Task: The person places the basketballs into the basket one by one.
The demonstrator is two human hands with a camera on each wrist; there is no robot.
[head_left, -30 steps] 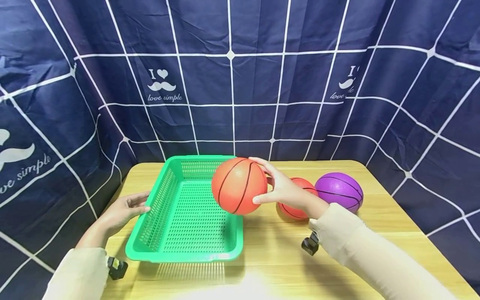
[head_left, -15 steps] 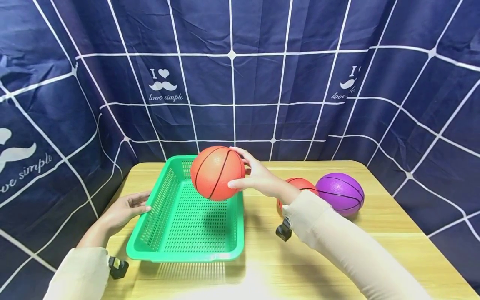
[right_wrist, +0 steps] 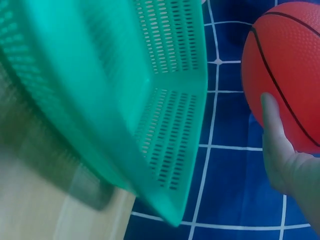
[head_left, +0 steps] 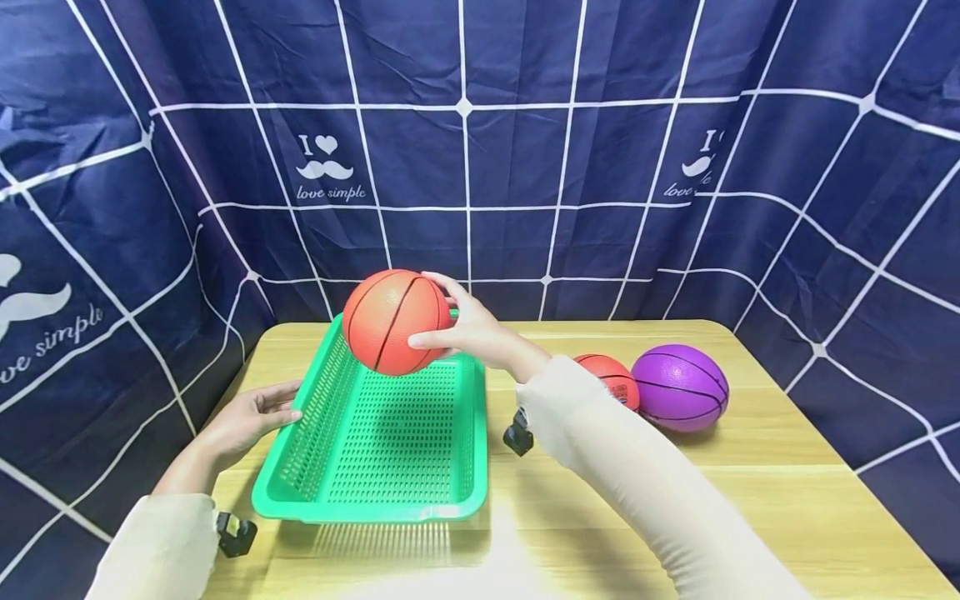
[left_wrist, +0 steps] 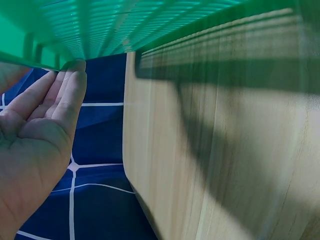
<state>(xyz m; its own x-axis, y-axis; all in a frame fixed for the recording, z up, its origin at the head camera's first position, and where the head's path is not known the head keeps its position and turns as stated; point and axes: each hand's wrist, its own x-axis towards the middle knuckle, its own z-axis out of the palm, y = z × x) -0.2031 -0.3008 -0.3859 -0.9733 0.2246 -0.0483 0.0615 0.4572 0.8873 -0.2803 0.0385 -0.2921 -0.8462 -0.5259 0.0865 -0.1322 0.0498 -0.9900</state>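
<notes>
Centrally, the grip of the right hand (head_left: 468,329), spread wide, holds an orange basketball (head_left: 393,321) raised above the far end of a green basket (head_left: 367,512). The left hand (head_left: 243,425) pinches the basket's left rim, thumb uppermost. At right, a second orange ball (head_left: 613,377) and a purple ball (head_left: 681,387) lie side by side on the worktop (head_left: 787,492).

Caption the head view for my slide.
Right hand holds an orange ball over a green basket, left hand at its rim, second orange ball and purple ball on the table.
</notes>
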